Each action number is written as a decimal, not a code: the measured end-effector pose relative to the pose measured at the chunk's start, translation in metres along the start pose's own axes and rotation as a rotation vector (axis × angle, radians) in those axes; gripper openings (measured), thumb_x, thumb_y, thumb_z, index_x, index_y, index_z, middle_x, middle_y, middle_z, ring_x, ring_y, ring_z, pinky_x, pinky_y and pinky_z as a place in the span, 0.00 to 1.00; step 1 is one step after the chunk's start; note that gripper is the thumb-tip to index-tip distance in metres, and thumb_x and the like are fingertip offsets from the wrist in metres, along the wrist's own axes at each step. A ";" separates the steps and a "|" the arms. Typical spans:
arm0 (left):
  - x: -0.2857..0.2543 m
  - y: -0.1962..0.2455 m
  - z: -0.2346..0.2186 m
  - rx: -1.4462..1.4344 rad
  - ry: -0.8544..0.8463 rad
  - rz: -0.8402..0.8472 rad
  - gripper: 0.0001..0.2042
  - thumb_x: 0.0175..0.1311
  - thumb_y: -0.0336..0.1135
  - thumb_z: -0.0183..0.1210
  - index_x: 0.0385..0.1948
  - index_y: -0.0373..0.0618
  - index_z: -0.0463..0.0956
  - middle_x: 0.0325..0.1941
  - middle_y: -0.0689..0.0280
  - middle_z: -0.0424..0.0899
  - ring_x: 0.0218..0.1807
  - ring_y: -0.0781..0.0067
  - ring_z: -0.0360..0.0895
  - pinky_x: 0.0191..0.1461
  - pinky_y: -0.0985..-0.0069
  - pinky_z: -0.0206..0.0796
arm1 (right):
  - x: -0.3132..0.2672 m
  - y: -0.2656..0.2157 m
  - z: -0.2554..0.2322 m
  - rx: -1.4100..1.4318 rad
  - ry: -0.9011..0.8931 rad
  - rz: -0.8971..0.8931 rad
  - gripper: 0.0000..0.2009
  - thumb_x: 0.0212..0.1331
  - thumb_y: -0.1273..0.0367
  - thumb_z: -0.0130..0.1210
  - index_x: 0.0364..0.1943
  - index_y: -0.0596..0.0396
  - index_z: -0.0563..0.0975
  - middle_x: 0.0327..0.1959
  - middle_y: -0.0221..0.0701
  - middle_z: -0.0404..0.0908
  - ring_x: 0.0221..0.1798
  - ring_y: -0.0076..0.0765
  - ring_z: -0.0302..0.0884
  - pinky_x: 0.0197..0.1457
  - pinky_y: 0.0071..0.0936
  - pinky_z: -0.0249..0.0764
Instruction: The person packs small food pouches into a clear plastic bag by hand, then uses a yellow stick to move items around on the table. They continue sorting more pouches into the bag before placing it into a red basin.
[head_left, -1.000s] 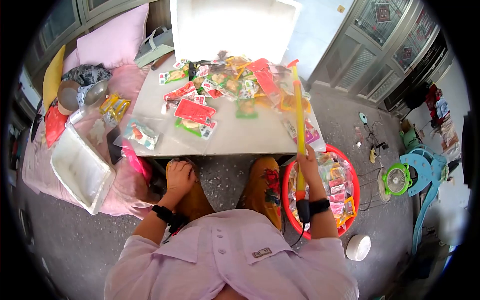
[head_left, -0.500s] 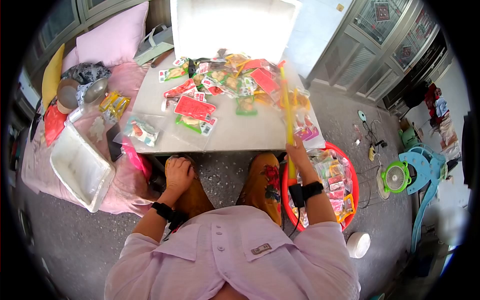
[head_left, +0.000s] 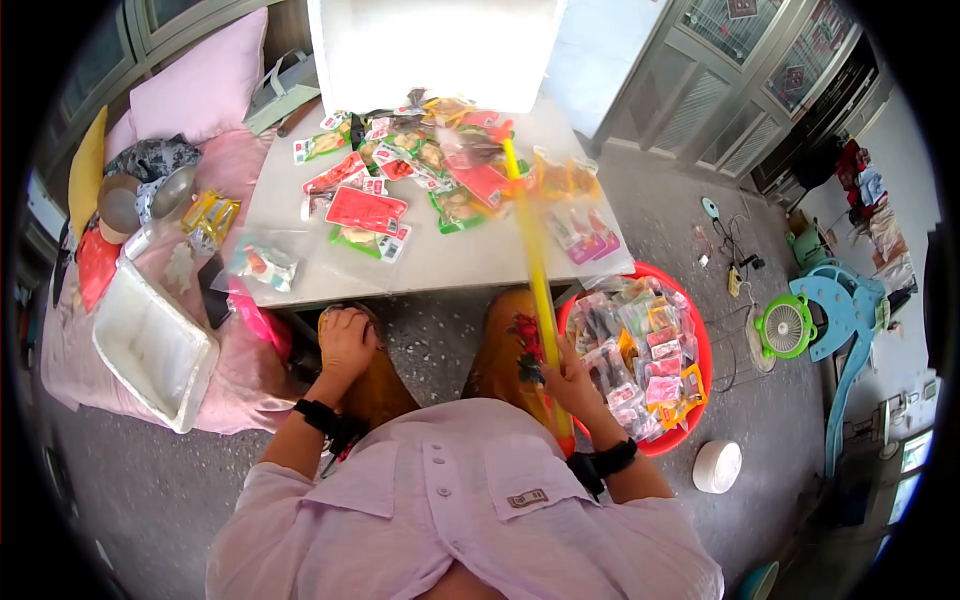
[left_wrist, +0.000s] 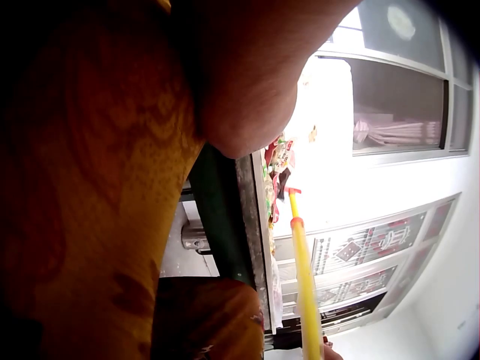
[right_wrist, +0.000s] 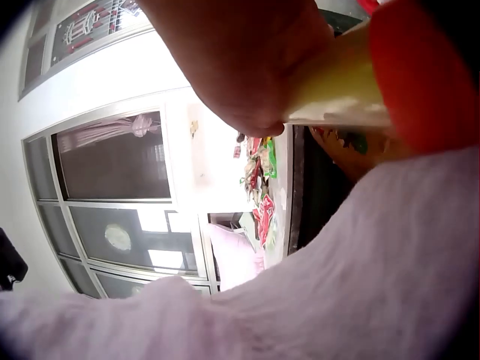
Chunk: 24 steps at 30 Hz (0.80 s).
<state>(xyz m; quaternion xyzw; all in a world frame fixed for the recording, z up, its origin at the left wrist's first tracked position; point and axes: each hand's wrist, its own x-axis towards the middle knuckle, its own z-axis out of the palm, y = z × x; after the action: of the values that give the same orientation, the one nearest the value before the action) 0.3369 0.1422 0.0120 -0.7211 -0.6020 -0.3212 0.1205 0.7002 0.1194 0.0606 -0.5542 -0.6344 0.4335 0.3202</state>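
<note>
My right hand (head_left: 572,385) grips a long yellow stick (head_left: 538,270) with red ends, close to its lower end. The stick slants up over the table, and its red tip (head_left: 505,130) is among food packets (head_left: 430,155); a blurred packet overlaps it. A red-topped packet (head_left: 485,185) and a green one lie just below the tip. In the right wrist view the fingers wrap the yellow shaft (right_wrist: 337,90) beside a red collar (right_wrist: 427,75). My left hand (head_left: 347,342) rests relaxed on the left knee, holding nothing.
A red basin (head_left: 703,370) of packets stands on the floor at right. Behind the packets rises a white foam box (head_left: 430,60). At left, a foam tray (head_left: 155,345) lies on a pink-covered bed. A green fan (head_left: 788,325) and a white round tub (head_left: 717,467) stand farther right.
My right hand has swung the stick leftward and drawn it toward my body. Packets near its tip have shifted toward me. The left hand stays on the knee; the head view has shifted slightly.
</note>
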 end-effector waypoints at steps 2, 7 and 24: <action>-0.001 0.000 0.001 0.007 -0.006 0.001 0.07 0.38 0.31 0.54 0.23 0.44 0.72 0.30 0.64 0.72 0.37 0.61 0.67 0.46 0.66 0.57 | -0.012 -0.010 0.003 -0.228 -0.037 -0.192 0.27 0.50 0.72 0.49 0.55 0.64 0.55 0.40 0.48 0.71 0.41 0.41 0.73 0.44 0.27 0.67; -0.002 0.001 0.002 -0.004 -0.024 -0.013 0.07 0.38 0.30 0.54 0.22 0.45 0.71 0.30 0.64 0.71 0.38 0.62 0.66 0.48 0.66 0.56 | 0.000 0.011 0.013 -0.034 0.107 -0.145 0.25 0.49 0.71 0.50 0.53 0.64 0.58 0.42 0.48 0.70 0.47 0.42 0.68 0.50 0.28 0.62; 0.000 -0.001 -0.007 -0.017 0.002 -0.010 0.06 0.40 0.31 0.53 0.23 0.43 0.72 0.30 0.63 0.72 0.36 0.60 0.67 0.45 0.66 0.58 | -0.010 0.043 -0.040 -0.153 0.271 0.150 0.26 0.50 0.72 0.48 0.55 0.58 0.56 0.33 0.36 0.69 0.24 0.25 0.68 0.23 0.21 0.67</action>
<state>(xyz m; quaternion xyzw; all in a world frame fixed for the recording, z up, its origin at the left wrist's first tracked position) 0.3340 0.1385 0.0168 -0.7189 -0.6026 -0.3276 0.1134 0.7561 0.1180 0.0397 -0.6761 -0.5734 0.3279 0.3265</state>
